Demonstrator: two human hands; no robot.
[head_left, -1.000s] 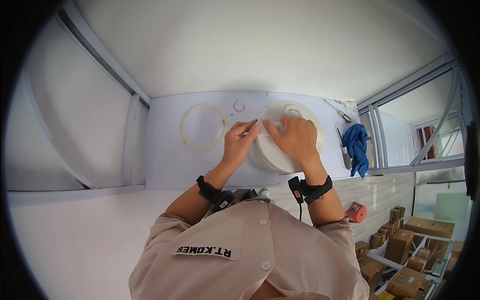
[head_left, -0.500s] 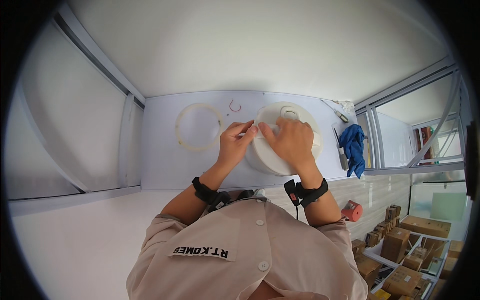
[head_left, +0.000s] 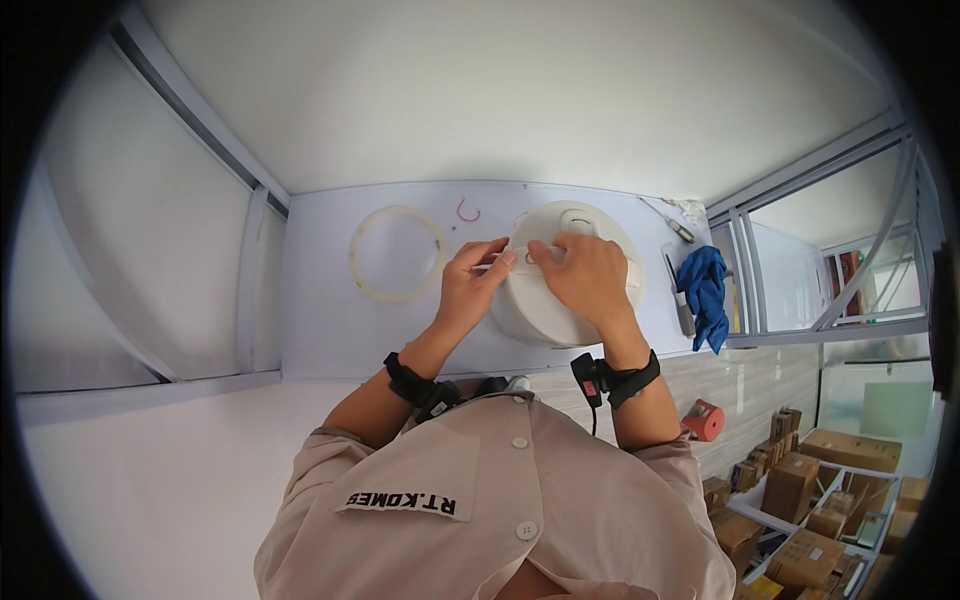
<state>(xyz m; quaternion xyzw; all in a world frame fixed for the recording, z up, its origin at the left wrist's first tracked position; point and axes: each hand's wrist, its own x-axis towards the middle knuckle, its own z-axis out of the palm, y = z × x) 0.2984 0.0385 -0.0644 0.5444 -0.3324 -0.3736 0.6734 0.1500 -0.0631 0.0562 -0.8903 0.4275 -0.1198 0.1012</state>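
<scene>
A white round appliance lid [head_left: 545, 310] lies on the white table, with a raised handle bar across its top and an oval fitting [head_left: 576, 219] at its far side. At the left end of the bar, my left hand [head_left: 471, 285] is closed, thumb and fingertips pinched together there. My right hand [head_left: 588, 275] curls over the bar from the right; its thumb points left, close to a small round mark on the bar. The right fingers hide much of the handle. To the left of my hands lies a pale sealing ring [head_left: 356, 275].
A short red wire [head_left: 468, 212] lies beyond my left hand. At the table's right are a screwdriver [head_left: 680, 229], a grey-handled tool [head_left: 685, 315] and a crumpled blue cloth [head_left: 705, 295]. A red stool [head_left: 704, 421] and cardboard boxes [head_left: 792, 483] stand lower right.
My right hand has shifted slightly right, its thumb drawing away from the left thumb and uncovering a round mark on the bar. My left hand stays at the bar's left end.
</scene>
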